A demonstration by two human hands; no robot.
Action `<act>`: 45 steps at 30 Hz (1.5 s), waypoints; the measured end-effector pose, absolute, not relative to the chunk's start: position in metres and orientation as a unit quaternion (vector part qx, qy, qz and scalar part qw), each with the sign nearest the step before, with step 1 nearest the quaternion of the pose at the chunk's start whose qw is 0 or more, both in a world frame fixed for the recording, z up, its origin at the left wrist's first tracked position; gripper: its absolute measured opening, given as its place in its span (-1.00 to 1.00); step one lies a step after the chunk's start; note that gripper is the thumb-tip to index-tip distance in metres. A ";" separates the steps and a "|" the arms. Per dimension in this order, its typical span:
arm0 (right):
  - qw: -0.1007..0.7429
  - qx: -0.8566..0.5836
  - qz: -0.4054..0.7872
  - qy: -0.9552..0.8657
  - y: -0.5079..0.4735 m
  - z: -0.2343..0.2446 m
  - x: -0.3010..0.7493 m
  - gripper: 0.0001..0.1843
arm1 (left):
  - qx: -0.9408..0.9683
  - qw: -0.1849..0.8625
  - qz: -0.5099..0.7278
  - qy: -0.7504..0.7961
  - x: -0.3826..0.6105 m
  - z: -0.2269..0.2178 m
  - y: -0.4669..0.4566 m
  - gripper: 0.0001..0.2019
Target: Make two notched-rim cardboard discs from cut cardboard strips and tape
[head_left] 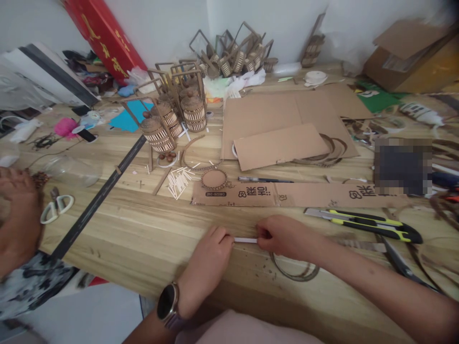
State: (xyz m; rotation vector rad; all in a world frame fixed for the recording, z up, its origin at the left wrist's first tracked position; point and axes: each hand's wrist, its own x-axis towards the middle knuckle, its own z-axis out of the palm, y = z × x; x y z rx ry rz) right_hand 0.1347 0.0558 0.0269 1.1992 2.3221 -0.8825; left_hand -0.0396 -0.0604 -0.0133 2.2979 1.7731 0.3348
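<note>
A thin white strip [245, 240] stretches between my two hands just above the wooden tabletop. My left hand [211, 251], below which a watch sits on the wrist, pinches its left end. The right end is between the curled fingers of my right hand [279, 236]. Beneath my right forearm lies a coiled brown strip [296, 276], partly hidden. Farther forward, a small ring [214, 179] with a beaded-looking edge rests on a long printed cardboard strip [315, 193]. Short pale sticks [178, 181] lie in a loose pile left of it.
Lidded miniature baskets [158, 134] with tall handles stand at the back left. A yellow-black utility knife [373, 224] and dark scissors [401, 260] lie at right. Cardboard sheets [265, 110] cover the table's middle. White-handled scissors [57, 208] lie near another person's hand [19, 205] at left.
</note>
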 end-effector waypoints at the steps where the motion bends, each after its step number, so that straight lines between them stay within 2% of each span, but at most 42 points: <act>1: 0.191 0.427 -0.313 0.827 0.056 0.027 0.135 -0.86 | 0.780 0.112 0.117 0.605 -0.040 -0.013 -0.061 -0.81; 11: 0.190 0.427 -0.307 0.829 0.055 0.027 0.133 -0.85 | 0.755 0.111 0.181 0.620 -0.035 0.002 -0.058 -0.81; 27: 0.191 0.392 -0.340 0.833 0.062 0.033 0.137 -0.81 | 0.829 0.145 0.126 0.525 -0.027 -0.015 -0.045 -0.80; 45: 0.237 0.401 -0.249 0.849 0.059 0.036 0.128 -0.77 | 0.854 0.118 0.098 0.498 -0.027 -0.016 -0.045 -0.80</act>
